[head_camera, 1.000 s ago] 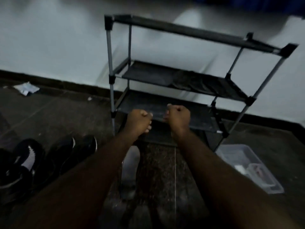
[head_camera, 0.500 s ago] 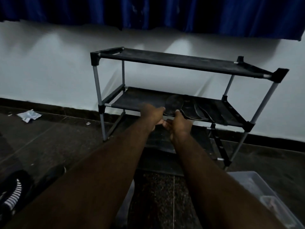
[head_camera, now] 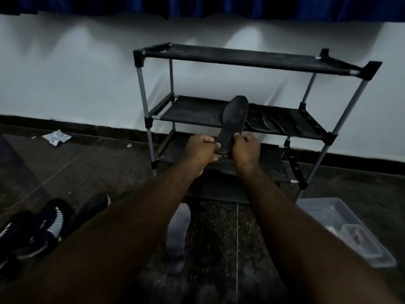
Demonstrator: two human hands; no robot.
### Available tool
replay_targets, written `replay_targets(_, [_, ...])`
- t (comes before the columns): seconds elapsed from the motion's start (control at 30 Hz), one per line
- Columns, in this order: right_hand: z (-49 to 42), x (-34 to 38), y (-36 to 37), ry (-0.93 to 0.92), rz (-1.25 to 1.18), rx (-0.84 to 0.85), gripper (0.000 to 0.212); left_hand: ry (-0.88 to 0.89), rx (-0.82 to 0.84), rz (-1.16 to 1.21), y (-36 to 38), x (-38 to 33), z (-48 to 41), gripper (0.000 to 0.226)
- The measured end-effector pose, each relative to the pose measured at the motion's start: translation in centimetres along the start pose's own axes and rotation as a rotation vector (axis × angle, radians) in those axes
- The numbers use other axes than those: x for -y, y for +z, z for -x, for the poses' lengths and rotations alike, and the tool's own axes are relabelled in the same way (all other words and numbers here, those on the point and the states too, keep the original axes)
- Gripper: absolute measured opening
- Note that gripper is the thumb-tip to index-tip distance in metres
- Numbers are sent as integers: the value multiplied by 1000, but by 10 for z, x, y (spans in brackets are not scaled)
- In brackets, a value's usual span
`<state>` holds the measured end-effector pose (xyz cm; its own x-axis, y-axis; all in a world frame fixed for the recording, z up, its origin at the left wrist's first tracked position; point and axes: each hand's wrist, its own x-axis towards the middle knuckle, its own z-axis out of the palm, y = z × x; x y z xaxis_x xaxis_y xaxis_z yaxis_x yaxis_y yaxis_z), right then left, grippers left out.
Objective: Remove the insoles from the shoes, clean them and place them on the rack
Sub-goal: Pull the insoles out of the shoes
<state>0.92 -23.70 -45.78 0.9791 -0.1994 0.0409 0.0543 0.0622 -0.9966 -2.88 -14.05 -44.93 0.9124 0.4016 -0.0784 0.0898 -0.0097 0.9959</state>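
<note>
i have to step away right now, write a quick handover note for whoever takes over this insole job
Left hand and right hand: both grip the heel end of one dark insole, held up in front of the rack.
Done: several insoles already lie on the middle shelf, right of centre.
Left: set this insole on the rack. A pale insole lies on the floor between the arms; shoes sit at the left. Whether those hold insoles cannot be seen.
</note>
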Motion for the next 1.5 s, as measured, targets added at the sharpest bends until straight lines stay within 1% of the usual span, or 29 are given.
replay_targets(0.07, [21,-7,-6,-23,63,44,26,-16,-16,-13,-11,8,16,9])
replay_targets(0.13, [42,-18,-13,-15,134,102,23,-25,-30,-17,-20,18,28,4])
replay_targets(0.17, [51,-28,-16,3,159,136,23,-34,-39,-43,-24,28,33,13])
replay_targets(0.23, [69,-49,-24,57,213,192,22,-71,-46,-105,-30,52,46,22])
replay_targets(0.37, [98,-97,-41,170,319,234,19,-135,-21,-200,-35,106,69,19])
replay_targets(0.47, [110,-130,-52,300,379,281,24,-194,-23,-231,-38,148,77,12])
replay_targets(0.5, [111,-142,-55,352,388,291,24,-221,-32,-235,-40,163,75,15])
replay_targets(0.57, [111,-167,-61,416,465,355,21,-262,23,-351,-43,194,69,26])
replay_targets(0.6, [111,-176,-64,421,537,413,22,-294,43,-439,-46,207,68,27])
replay_targets(0.63, [111,-188,-67,417,590,436,24,-317,45,-500,-47,219,67,24])
replay_targets(0.7, [112,-212,-70,472,569,422,29,-342,70,-552,-45,243,66,22])
replay_targets(0.77, [113,-233,-68,523,573,350,25,-390,53,-584,-43,271,63,30])
replay_targets(0.8, [113,-243,-67,546,578,314,22,-406,74,-619,-43,287,59,34])
replay_targets(0.83, [113,-250,-65,564,584,315,19,-398,127,-704,-43,300,56,37])
replay_targets(0.87, [113,-254,-62,569,593,326,18,-388,163,-740,-45,308,55,38])
replay_targets(0.97, [111,-260,-57,544,618,360,20,-351,161,-798,-43,300,58,31])
replay_targets(1.0, [110,-262,-55,518,624,371,21,-308,152,-840,-42,301,57,28])
replay_targets(1.07, [107,-266,-54,476,661,392,23,-273,148,-907,-39,296,56,28])
replay_targets(1.13, [104,-271,-56,474,711,440,24,-222,156,-989,-38,292,55,30])
replay_targets(1.23, [100,-272,-61,469,705,436,15,-159,191,-1065,-40,281,53,32])
replay_targets(1.27, [100,-266,-63,478,688,442,12,-159,192,-1090,-40,275,52,32])
replay_targets(1.37, [98,-226,-72,485,626,445,20,-127,201,-1087,-41,244,51,28])
replay_targets(1.47, [85,-188,-78,433,569,425,18,-53,194,-1068,-31,200,55,22])
replay_targets(1.5, [82,-174,-80,389,545,413,18,7,186,-1075,-25,184,55,22])
